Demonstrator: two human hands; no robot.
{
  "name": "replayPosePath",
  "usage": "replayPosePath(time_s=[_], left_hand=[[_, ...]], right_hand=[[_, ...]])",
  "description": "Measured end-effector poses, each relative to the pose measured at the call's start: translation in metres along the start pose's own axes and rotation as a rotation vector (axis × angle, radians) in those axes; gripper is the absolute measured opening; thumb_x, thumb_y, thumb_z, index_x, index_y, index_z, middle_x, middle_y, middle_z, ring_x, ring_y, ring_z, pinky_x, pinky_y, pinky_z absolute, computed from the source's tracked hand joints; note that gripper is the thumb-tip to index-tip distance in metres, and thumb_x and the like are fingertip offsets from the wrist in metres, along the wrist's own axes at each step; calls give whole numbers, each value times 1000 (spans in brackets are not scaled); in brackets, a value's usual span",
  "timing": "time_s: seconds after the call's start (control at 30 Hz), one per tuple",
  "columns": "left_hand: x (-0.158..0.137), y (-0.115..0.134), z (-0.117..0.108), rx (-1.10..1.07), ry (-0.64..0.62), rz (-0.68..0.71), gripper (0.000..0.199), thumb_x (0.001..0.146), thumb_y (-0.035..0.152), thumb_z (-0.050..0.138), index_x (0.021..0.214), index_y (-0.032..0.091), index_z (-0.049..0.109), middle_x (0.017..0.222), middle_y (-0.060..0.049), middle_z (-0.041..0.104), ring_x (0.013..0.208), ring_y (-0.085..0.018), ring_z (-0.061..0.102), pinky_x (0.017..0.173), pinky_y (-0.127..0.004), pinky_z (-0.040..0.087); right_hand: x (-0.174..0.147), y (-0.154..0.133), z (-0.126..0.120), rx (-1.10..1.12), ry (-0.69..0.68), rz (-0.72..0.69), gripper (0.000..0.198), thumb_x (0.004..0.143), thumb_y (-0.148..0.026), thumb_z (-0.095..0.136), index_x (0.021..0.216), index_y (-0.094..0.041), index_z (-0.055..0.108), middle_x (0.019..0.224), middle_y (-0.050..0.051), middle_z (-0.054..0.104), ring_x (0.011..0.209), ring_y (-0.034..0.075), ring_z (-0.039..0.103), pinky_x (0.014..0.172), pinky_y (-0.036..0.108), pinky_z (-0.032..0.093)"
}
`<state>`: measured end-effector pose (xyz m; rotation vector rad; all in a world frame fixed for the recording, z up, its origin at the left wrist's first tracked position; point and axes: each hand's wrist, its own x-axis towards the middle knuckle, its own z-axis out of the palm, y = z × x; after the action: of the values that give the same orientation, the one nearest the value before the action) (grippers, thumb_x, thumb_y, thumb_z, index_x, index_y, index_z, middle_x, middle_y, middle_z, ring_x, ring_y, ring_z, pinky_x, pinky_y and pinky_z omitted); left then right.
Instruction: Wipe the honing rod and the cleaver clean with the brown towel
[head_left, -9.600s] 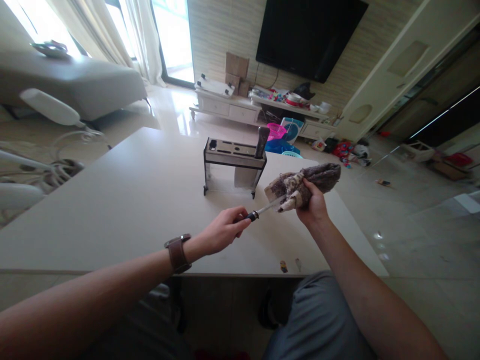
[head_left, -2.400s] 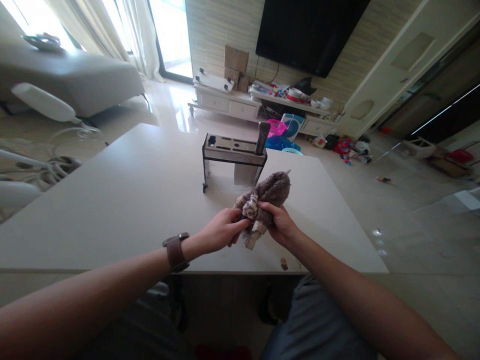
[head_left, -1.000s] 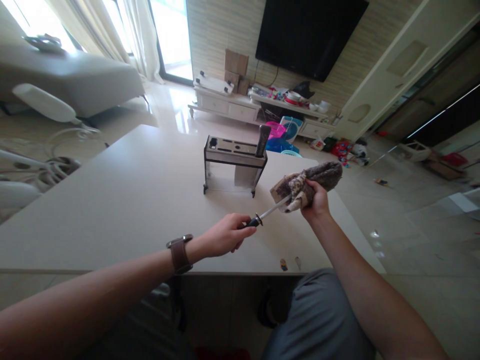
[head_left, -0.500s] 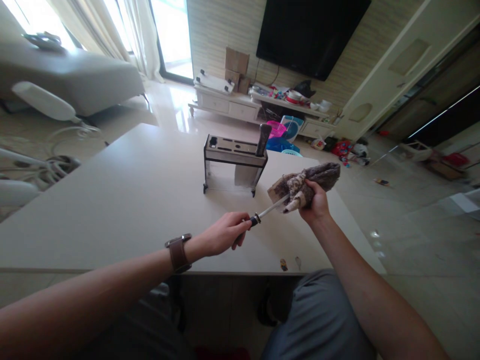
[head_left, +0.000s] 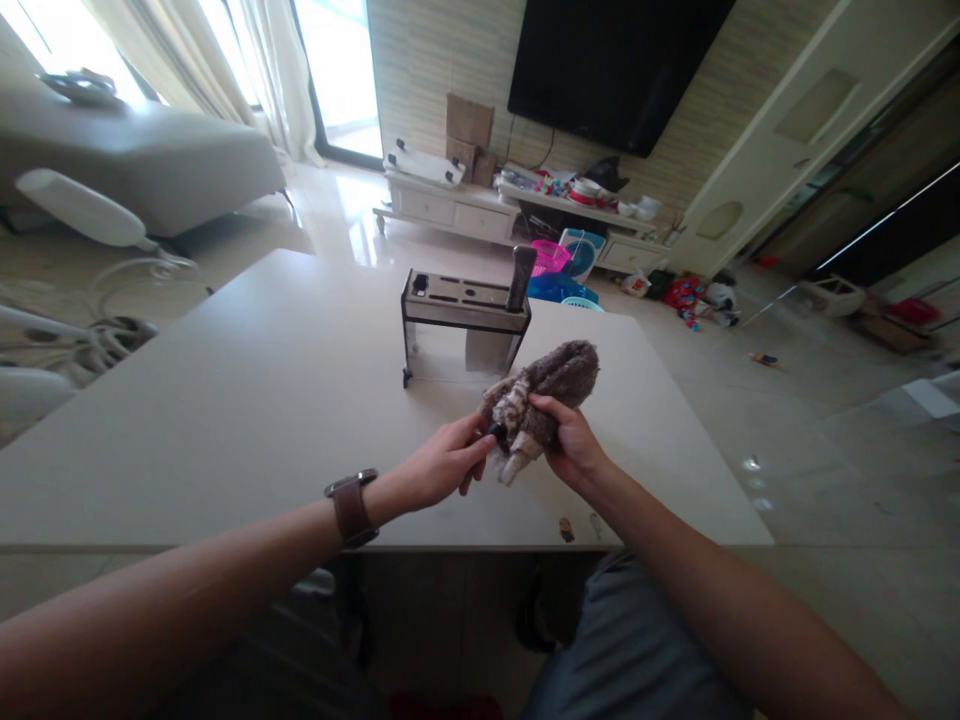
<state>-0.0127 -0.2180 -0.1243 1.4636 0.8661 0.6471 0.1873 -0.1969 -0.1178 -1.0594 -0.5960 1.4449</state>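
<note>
Along the near edge of the white table (head_left: 262, 430), toward its right corner, a small yellow-and-dark figure (head_left: 565, 530) is seen lying beside a pale scrap (head_left: 596, 525). Farther from that edge, right of its middle, a black-handled tool (head_left: 495, 431) is held in the left hand (head_left: 442, 465), with fingers closed narrowly and only a small dark part left visible; a watch (head_left: 352, 508) is worn on that wrist. Against the tool a bunched grey-brown cloth (head_left: 559, 375) is pressed, gripped in the right hand (head_left: 570, 440) with the thumb laid over it. Whatever of the tool lies past the dark part is hidden by the folds. The work with tool and cloth is judged to be under way and unfinished, since neither has been set down; how much has been covered cannot be told. Just behind the cloth, nearer the table's far edge, a knife block (head_left: 461, 310) is stood upright; one dark handle (head_left: 520, 280) is seated at its right end, while no handle is shown in its other openings. Beyond the table, a pink basket (head_left: 550, 257) is placed before a low cabinet (head_left: 480, 218).
</note>
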Motion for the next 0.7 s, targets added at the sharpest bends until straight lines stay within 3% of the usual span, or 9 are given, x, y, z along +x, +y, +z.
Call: replayPosePath(time_s=[0.13, 0.27, 0.37, 0.53, 0.7], left_hand=[[1, -3, 1, -33, -7, -1, 34, 98, 51, 54, 103, 18, 53, 58, 7, 54, 42, -10, 47, 41, -21, 39], [2, -1, 3, -16, -9, 10, 34, 100, 49, 52, 111, 17, 55, 51, 9, 50, 40, -11, 46, 41, -22, 37], [3, 2, 2, 14, -1, 22, 33, 101, 49, 51, 110, 18, 54, 49, 9, 49, 40, -12, 47, 42, -22, 36], [1, 4, 0, 71, -3, 13, 32, 102, 51, 50, 91, 21, 50, 50, 8, 50, 42, -11, 48, 47, -22, 38], [-2, 9, 0, 90, -14, -1, 32, 101, 52, 50, 93, 21, 53, 51, 8, 50, 44, -12, 49, 49, -23, 40]], right_hand=[[-8, 13, 7, -46, 33, -4, 30, 60, -19, 87, 88, -15, 78, 87, 4, 83, 73, 18, 75, 72, 27, 63], [-2, 7, 7, -37, 75, -56, 31, 56, -15, 86, 86, -15, 77, 85, 3, 83, 71, 17, 74, 70, 26, 63], [7, -4, 2, -18, 79, -89, 29, 59, -14, 85, 87, -16, 76, 87, 2, 83, 73, 17, 75, 71, 26, 64], [24, -25, -15, 23, 121, -122, 22, 69, -13, 80, 90, -16, 75, 85, 3, 82, 71, 17, 76, 69, 27, 66], [37, -48, -31, 73, 159, -170, 17, 73, -12, 75, 90, -16, 74, 84, 3, 82, 70, 17, 76, 68, 27, 67]])
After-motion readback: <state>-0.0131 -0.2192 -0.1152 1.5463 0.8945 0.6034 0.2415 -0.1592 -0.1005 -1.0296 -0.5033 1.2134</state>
